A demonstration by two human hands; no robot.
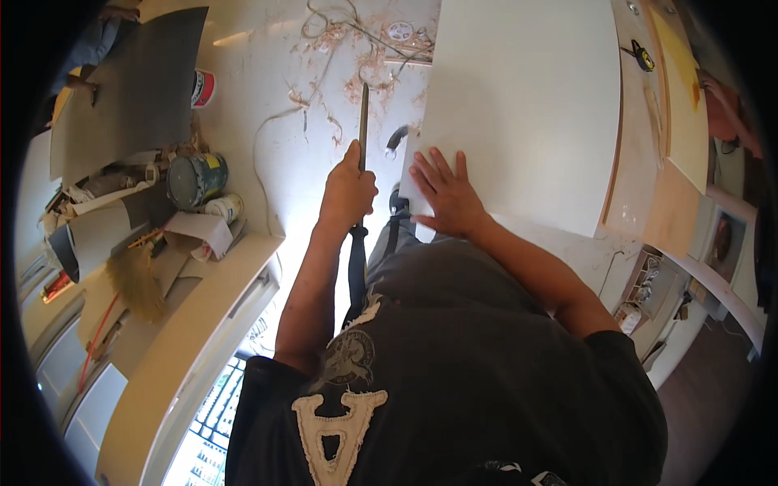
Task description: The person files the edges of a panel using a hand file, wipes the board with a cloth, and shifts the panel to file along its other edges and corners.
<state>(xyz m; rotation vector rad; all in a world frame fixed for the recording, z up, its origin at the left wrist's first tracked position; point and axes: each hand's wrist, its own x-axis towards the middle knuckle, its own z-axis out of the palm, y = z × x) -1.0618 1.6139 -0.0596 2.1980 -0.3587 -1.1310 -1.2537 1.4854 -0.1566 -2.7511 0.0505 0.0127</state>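
Observation:
My left hand (348, 193) is closed around a long, narrow tool (365, 121) with a dark, thin, blade-like bar. The bar points away from me and tapers toward its far end. A black piece below the hand looks like its handle; I cannot tell whether it is a file or a blade seen edge-on. My right hand (450, 194) lies with fingers spread on the near left corner of a large white board (527, 105). The tool is left of the board, apart from it.
Wood shavings (373, 69) and a cable (258, 154) litter the floor ahead. At left are a dark panel (134, 97), a paint bucket (197, 180) and a broom (136, 283). A tape measure (643, 57) lies right of the board. Other people's hands show at both sides.

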